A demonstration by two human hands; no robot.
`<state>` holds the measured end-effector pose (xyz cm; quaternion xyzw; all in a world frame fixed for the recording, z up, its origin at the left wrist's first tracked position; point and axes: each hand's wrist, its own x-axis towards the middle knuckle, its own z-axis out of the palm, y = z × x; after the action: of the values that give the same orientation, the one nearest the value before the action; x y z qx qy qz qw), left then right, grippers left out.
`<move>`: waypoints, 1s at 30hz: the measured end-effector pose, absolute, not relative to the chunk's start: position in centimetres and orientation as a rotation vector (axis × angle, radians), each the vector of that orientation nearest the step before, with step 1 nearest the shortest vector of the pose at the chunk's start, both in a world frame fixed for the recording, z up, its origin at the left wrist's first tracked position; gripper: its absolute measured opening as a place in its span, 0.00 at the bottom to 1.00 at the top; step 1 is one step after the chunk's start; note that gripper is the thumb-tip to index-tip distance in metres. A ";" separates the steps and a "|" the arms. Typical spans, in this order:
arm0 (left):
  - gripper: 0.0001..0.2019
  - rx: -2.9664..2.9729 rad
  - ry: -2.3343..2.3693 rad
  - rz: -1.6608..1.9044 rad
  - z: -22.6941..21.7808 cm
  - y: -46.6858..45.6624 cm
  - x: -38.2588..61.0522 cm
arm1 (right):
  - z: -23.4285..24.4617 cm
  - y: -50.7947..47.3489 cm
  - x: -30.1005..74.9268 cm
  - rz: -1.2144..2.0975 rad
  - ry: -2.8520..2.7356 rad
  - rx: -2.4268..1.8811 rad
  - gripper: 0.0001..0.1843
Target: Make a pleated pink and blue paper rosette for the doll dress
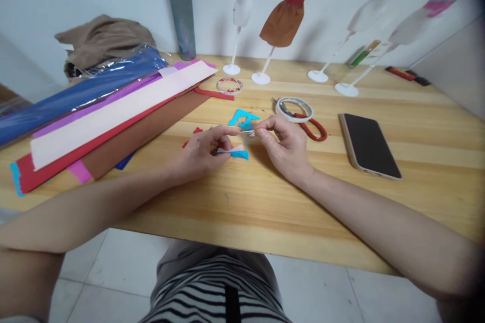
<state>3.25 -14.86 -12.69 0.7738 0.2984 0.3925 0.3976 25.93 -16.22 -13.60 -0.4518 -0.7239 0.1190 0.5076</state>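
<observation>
Progress, judged from the layout: cutting is partly done. A cyan offcut [242, 118] and small red scraps lie just beyond your two grips. One small pink-and-cyan paper piece [237, 152] is already folded. It does not look fixed to the thin stick [242, 130] yet, and the stick reads bare along its visible length. The paper-dressed stands [284, 20] at the back of the worktop [265, 207] look finished.

Left to right:
- Far left of the left grip: a stack of crepe paper sheets [113, 106] in blue, purple, cream, red and brown.
- Your left hand [204, 149]: the grip is narrow. Thumb and fingers pinch the paper piece, which pokes out rightward from the fingertips. Whether this hand also touches the stick's left end, I cannot tell.
- Between the grips: the stick runs across, just above the paper piece.
- Your right hand [286, 146]: thumb and forefinger are closed tight on the stick's right end, with the other fingers loosely curled.
- Just beyond and right of the right grip: a white tape roll [294, 108] rests over the red-handled scissors [320, 137].
- Further right: a phone [369, 145] with a dark screen.
</observation>
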 end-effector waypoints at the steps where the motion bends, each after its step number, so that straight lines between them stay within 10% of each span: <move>1: 0.14 1.934 0.763 0.997 -12.6 -14.9 3.3 | -13.6 -16.2 25.9 0.317 -1.727 -1.083 0.12; 30: 0.19 1.200 0.650 0.802 -12.1 -13.6 3.5 | -14.5 -16.1 24.8 0.638 -1.669 -1.141 0.13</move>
<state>3.52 -13.61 -12.08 0.5395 0.2919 0.3603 0.7028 24.82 -16.11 -14.46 -0.4694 -0.6867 0.2624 0.4892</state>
